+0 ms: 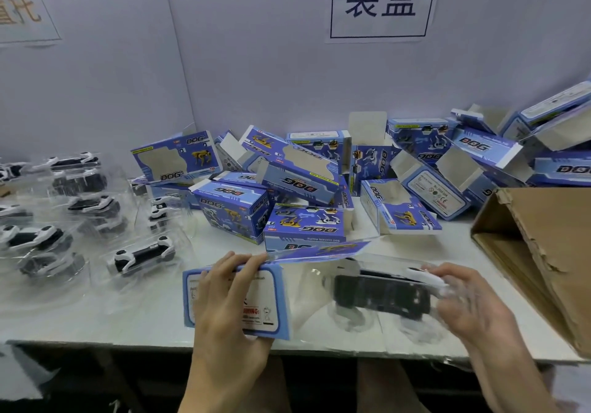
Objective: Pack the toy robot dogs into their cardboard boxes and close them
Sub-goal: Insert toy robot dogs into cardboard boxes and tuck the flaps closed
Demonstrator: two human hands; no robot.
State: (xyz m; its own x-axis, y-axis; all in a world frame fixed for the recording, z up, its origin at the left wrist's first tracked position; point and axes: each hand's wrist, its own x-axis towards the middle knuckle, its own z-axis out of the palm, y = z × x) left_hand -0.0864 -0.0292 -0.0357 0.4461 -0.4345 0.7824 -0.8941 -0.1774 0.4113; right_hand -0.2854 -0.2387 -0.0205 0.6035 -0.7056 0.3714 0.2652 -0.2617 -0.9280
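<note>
Table stock as I see it through the head camera.

1. Left hand [230, 300]: palm flat on the printed face of 1 blue box [279, 304], fingers curled over its far edge, so the grip is closed round the box. The box lies on its side at the near edge of the table [96, 316], its open end turned to the right, with 1 flap [319, 250] raised.
2. Right hand [473, 304]: grip pinched round the right end of a clear shell [351, 320].
3. Toy robot dog [380, 296]: black with white ends, lying inside the clear shell just beside the box's open end. I cannot tell whether the shell's left end is inside the box.
4. Pile of boxes [319, 172]: same blue "DOG" print, heaped against the back wall, many with flaps open.
5. Packed dogs [140, 256]: black-and-white toys in clear shells, spread over the left of the table.
6. Brown carton [543, 252]: tipped on its side at the right edge, mouth facing left.
7. Wall sign [380, 0]: 2 printed characters in a frame.
</note>
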